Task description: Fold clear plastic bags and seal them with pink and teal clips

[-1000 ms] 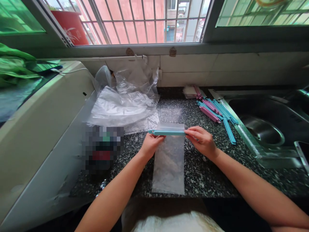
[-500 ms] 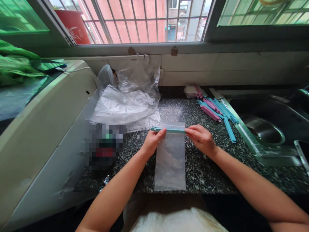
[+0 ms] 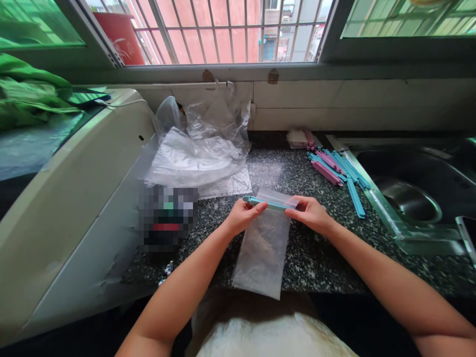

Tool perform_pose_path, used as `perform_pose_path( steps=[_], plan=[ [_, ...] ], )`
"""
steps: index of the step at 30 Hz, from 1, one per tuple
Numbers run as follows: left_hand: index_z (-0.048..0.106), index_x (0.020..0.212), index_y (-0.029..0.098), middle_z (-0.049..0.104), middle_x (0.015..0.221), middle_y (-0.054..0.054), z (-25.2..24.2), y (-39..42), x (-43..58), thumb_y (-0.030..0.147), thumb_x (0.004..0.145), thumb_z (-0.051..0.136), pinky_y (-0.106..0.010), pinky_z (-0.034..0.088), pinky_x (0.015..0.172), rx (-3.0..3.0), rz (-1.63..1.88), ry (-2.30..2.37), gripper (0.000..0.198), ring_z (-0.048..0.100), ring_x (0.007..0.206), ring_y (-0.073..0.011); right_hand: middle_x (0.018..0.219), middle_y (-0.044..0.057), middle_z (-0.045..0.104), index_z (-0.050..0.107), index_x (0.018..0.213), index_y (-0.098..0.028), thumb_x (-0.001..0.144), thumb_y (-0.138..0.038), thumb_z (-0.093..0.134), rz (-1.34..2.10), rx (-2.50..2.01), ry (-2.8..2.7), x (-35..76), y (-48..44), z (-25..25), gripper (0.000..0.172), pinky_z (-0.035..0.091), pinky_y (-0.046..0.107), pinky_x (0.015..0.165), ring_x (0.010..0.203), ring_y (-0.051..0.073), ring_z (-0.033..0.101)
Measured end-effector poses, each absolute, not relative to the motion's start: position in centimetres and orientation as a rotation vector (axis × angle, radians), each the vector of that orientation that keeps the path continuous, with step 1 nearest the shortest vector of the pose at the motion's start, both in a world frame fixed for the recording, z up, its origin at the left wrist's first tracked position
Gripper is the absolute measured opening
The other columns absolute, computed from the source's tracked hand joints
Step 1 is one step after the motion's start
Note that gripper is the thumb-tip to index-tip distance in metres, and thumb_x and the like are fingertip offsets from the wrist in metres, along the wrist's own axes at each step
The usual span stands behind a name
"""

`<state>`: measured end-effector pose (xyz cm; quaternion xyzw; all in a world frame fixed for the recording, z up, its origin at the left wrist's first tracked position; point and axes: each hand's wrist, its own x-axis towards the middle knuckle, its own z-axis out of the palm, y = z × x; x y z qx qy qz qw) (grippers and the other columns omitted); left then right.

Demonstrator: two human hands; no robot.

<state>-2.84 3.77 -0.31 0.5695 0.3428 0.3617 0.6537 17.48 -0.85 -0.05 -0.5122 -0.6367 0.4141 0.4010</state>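
Observation:
A blue bag sealing clip (image 3: 274,204) lies across the upper part of a clear plastic bag (image 3: 262,248). My left hand (image 3: 244,216) is closed on the clip's left end, its thumb lying along the near side. At the other end, my right hand (image 3: 310,214) pinches the clip together with the bag's top edge, thumb in front and fingers behind. The bag hangs at a slant from the clip toward me, its lower corner reaching the counter's front edge. A short strip of bag sticks out beyond the clip.
Clear plastic bags (image 3: 197,158) are heaped at the back left. Blue and pink clips (image 3: 336,166) lie in a pile near the sink (image 3: 401,198) on the right. A pixelated dark object (image 3: 167,218) stands left on the speckled counter (image 3: 320,263), beside a white appliance (image 3: 85,198).
The bag and clip have tilted, the clip's right end now lower and the bag's bottom swung left. My right hand has shifted its grip from the clip's tip onto the clip and bag edge.

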Motion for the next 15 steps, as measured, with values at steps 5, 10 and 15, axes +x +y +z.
perform_pose_path(
  steps=[5, 10, 15],
  plan=[
    [0.05, 0.047, 0.016, 0.037, 0.047, 0.005, 0.29, 3.75, -2.81, 0.05, 0.057, 0.07, -0.022, 0.027, 0.05, 1.334, 0.85, 0.778, 0.041, 0.03, 0.048, -0.0068, 0.056, -0.002, 0.055, 0.058, 0.062, -0.016, 0.068, -0.048, 0.065, 0.93, -1.328, -1.639, 17.47, -0.95, -0.22, 0.034, 0.04, 0.023, 0.051, 0.052, 0.01, 0.048],
    [0.059, 0.057, 0.015, 0.044, 0.051, 0.005, 0.59, 4.13, -3.24, 0.043, 0.057, 0.071, -0.022, 0.028, 0.052, 1.302, 0.965, 0.823, 0.031, 0.034, 0.051, -0.0076, 0.054, -0.003, 0.052, 0.057, 0.061, -0.016, 0.068, -0.048, 0.064, 0.883, -1.36, -1.617, 17.55, -0.94, -0.24, 0.033, 0.036, 0.022, 0.049, 0.051, 0.009, 0.045],
    [0.054, 0.048, 0.016, 0.038, 0.05, 0.005, 0.8, 4.38, -3.58, 0.04, 0.061, 0.07, -0.022, 0.027, 0.053, 1.406, 1.017, 0.84, 0.031, 0.032, 0.052, -0.0085, 0.053, -0.003, 0.051, 0.056, 0.06, -0.016, 0.07, -0.047, 0.063, 0.835, -1.366, -1.65, 17.58, -0.95, -0.37, 0.033, 0.036, 0.022, 0.049, 0.051, 0.009, 0.044]
  ],
)
